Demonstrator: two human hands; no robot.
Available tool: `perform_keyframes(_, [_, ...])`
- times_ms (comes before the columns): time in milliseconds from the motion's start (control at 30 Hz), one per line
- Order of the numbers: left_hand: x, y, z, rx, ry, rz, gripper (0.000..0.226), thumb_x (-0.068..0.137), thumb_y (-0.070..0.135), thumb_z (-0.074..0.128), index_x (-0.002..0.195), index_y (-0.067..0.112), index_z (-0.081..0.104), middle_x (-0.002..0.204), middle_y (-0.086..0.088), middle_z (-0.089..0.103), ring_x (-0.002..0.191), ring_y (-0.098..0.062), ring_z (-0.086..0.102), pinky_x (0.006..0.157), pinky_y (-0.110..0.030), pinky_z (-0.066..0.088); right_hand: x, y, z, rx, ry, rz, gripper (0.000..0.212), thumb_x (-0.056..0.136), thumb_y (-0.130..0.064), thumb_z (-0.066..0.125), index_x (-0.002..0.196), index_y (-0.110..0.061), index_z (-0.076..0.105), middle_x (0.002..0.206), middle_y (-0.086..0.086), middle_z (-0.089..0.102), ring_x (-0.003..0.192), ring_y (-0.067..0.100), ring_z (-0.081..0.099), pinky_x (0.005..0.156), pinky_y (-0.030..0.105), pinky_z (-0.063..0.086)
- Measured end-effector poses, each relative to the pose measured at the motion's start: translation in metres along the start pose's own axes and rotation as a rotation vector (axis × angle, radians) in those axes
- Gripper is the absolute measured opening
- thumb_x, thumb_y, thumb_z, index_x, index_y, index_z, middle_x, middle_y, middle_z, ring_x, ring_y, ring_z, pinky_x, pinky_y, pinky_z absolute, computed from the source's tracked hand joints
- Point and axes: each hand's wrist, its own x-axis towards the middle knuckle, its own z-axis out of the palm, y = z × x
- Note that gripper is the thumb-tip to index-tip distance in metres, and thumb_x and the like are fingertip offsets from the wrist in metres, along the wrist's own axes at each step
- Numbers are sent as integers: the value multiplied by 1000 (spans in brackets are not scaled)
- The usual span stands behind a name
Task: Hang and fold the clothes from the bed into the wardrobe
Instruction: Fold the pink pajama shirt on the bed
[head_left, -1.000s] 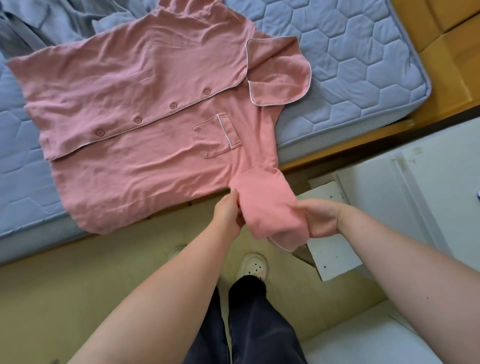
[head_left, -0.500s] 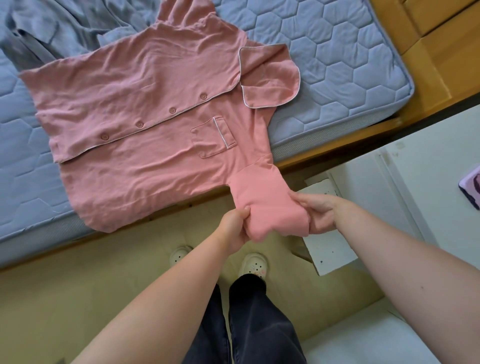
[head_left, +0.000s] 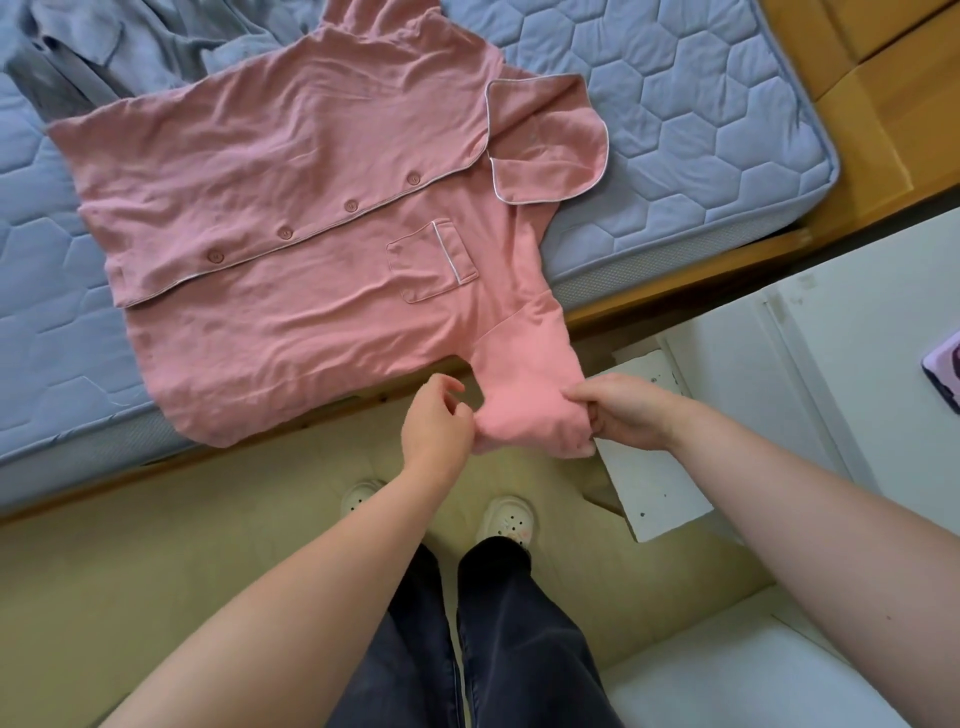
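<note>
One pink shirt (head_left: 311, 260) spread on quilted blue mattress (head_left: 701, 130), wooden bedframe (head_left: 893, 104) beside.

White clogs (head_left: 506, 521) stand on a yellowish floor (head_left: 182, 561); a purple phone (head_left: 943, 371) lies far right.

In front of you, a blue-grey mattress (head_left: 701, 130) quilted in hexagons sits in a wooden bed frame (head_left: 883, 130). A pink pyjama shirt (head_left: 311, 234) lies spread flat on it, button front facing up, collar toward your right. The shirt's near edge reaches just past the mattress's near edge, and its near sleeve (head_left: 524, 384) hangs off that side. Beyond the shirt's far left corner lies a crumpled grey garment (head_left: 104, 52), meeting the shirt's far edge. Quilting shows on both sides of the shirt.
</note>
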Motion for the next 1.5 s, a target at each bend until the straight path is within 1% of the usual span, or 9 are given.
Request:
perform_keyframes(200, [-28,-20,-2,226,-136,334,14,83,10,55,90,14,67,86,3,66,82,-19,59,69,-24,39,-10,-37,32,245,187,97,28,97,-26,48,96,1,53,87,18,66,84,29,62,87,46,44])
perform_keyframes(300, [-31,-22,9,227,-273,309,30,86,20,61,116,17,63,113,4,62,108,-14,55,85,-20,38,-2,-50,47,342,167,84,23,93,-25,56,93,-3,62,62,6,64,61,17,56,80,35,48])
perform_keyframes(367, [-30,-17,17,118,-274,247,51,83,30,69,130,16,52,127,4,53,119,-12,48,97,-23,38,4,-56,55,373,179,54,26,94,-22,54,111,-4,63,78,7,63,63,17,53,101,40,45])
perform_keyframes(533, [-19,9,24,-13,-11,95,45,72,41,64,106,12,54,105,-2,52,99,-23,50,80,-41,47,-5,-68,76,444,150,92,28,98,-7,40,123,-3,50,124,20,59,117,34,57,99,47,44])
perform_keyframes(767, [0,7,-9,65,40,76,15,80,1,46,80,5,60,78,-11,63,87,-35,51,102,-41,34,-1,-75,77,496,195,-51,17,90,9,40,91,-3,52,100,22,62,95,34,64,81,45,54])
perform_keyframes(1033, [27,18,-51,44,-215,248,25,90,12,48,101,14,70,96,-3,71,92,-22,60,74,-31,44,38,-35,68,-639,702,-412,57,77,-3,62,130,-11,41,119,9,50,111,26,48,93,37,42])
perform_keyframes(1133, [37,26,-63,56,-281,282,20,90,14,49,91,14,70,88,-2,69,84,-19,58,71,-32,44,53,-36,71,-1022,676,-530,40,75,-9,65,115,-17,61,121,11,51,113,32,45,97,40,35])
perform_keyframes(1267, [57,31,-97,262,-266,303,17,87,26,61,73,17,59,73,-5,58,73,-21,50,62,-31,36,51,-59,77,-974,515,-445,28,76,5,47,88,-10,67,92,12,65,93,34,55,83,36,42])
perform_keyframes(1500, [105,31,-162,927,-263,171,25,83,16,60,106,10,68,108,-12,67,99,-31,63,77,-34,49,51,-112,95,-1102,509,-374,18,76,3,48,77,-10,60,80,10,54,77,28,48,66,29,35])
